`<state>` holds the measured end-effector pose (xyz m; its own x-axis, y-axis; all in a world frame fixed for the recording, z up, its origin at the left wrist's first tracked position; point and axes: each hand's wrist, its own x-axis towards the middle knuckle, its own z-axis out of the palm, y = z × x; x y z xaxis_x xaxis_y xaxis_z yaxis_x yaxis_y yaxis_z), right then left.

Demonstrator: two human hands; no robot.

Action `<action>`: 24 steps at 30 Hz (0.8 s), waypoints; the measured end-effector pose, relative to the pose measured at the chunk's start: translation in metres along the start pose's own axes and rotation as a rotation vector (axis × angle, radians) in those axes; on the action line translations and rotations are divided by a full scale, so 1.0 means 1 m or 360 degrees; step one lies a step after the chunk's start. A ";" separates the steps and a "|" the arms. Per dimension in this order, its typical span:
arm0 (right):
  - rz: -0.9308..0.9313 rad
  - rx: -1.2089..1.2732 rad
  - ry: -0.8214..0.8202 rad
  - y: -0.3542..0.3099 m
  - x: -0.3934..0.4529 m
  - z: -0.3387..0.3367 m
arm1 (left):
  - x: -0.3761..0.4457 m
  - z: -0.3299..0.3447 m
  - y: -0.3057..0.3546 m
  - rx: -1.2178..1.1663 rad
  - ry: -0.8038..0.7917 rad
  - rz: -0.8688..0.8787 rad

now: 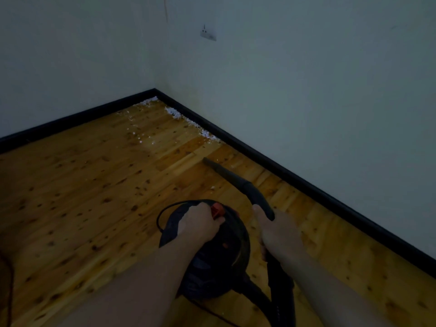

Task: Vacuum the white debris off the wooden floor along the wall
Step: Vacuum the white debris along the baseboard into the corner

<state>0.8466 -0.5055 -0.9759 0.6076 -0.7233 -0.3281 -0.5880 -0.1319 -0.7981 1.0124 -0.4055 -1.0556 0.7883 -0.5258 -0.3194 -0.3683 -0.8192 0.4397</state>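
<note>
The round black vacuum canister (212, 251) is gripped on top by the left hand (198, 224); its tapered black nozzle (238, 182) is grasped by the right hand (276, 230). White crumbly debris (186, 120) is heaped along the black skirting (295, 175) toward the knotty wooden floor's (82, 185) far corner.

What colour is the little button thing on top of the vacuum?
Orange-red. The switch sits on the black vacuum, beside the left hand, clear in the head view.

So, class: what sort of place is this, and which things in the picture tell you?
Probably a bare indoor room, seen at its corner: a knotty wooden floor, plain pale walls edged with a black skirting board, and a wall socket. No furniture is in view.
</note>
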 end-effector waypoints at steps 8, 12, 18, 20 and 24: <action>0.0057 -0.0056 0.0087 0.015 -0.019 -0.015 | -0.022 0.015 0.010 0.0077 -0.0054 0.0088; 0.0114 -0.0029 0.0081 0.025 -0.026 -0.021 | -0.033 0.021 0.011 0.0098 -0.0056 0.0099; 0.0133 0.0045 0.0064 0.038 -0.047 -0.029 | -0.053 0.029 0.011 0.0142 -0.0066 0.0128; 0.0131 0.0069 0.0059 0.040 -0.057 -0.033 | -0.060 0.031 0.012 0.0156 -0.0067 0.0123; 0.0147 0.0121 0.0001 0.048 -0.076 -0.043 | -0.070 0.035 0.010 0.0145 -0.0066 0.0138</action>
<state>0.7493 -0.4866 -0.9675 0.5521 -0.7306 -0.4018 -0.5994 -0.0129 -0.8003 0.9368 -0.3850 -1.0580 0.7312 -0.6032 -0.3186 -0.4791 -0.7865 0.3898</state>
